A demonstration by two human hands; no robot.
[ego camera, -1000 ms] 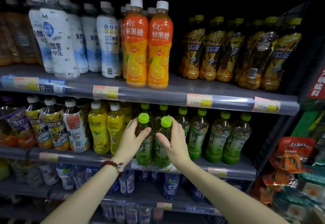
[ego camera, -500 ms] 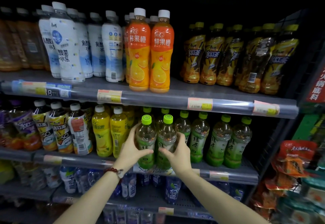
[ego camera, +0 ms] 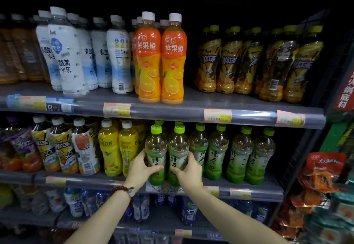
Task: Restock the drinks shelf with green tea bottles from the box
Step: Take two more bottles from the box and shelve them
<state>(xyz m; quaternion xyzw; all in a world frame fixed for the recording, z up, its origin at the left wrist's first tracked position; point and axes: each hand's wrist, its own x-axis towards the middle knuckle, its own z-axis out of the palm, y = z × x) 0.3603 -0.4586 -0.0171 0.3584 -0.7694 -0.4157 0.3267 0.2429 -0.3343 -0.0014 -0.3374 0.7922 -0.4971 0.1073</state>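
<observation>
On the middle shelf (ego camera: 249, 190), front edge, two green tea bottles stand side by side, touching, w/ both hands on them. Vs. a sec ago the hands have slid down from up near the caps to the label area, and the pair looks set a bit further back on the shelf, bases now down on it; likely means this pair is basically placed and just getting squared up w/ the row of same green tea to the right. Left hand (ego camera: 140, 169) wraps the left bottle (ego camera: 156, 147), fingers curled round the lower label, thumb up its left side, closed on it. Right hand (ego camera: 188, 171) does the same on the right bottle (ego camera: 178, 147), fingers across the front, palm on its right side. Yellow lemon drinks (ego camera: 110, 147) sit just left of the pair. Box not in view, so can't tell how many remain to stock.
</observation>
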